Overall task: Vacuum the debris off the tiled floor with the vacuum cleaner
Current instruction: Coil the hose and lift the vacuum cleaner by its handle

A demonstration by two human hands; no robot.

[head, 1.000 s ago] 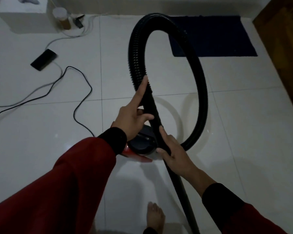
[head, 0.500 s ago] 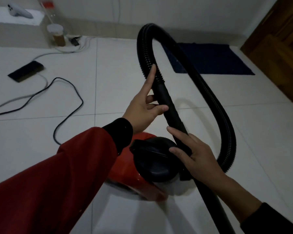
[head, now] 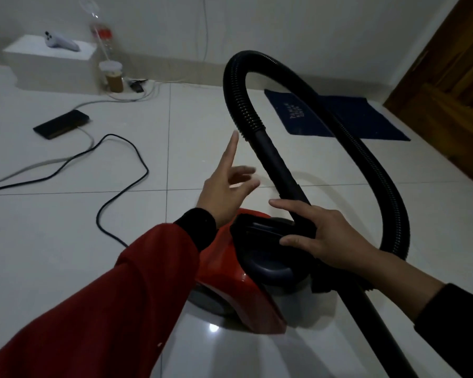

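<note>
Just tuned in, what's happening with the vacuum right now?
A person is getting the red vacuum ready, not cleaning yet. The right hand rests on the black wand where it passes the vacuum's dark top. The left hand is open beside the wand, fingers spread, not touching it. The hose arcs overhead in a loop. A black cord trails across the tiled floor.

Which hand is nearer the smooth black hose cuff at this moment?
Right. The right hand rests against the lower end of the hose cuff, fingers spread over it. The left hand is open to the cuff's left, clear of it.
</note>
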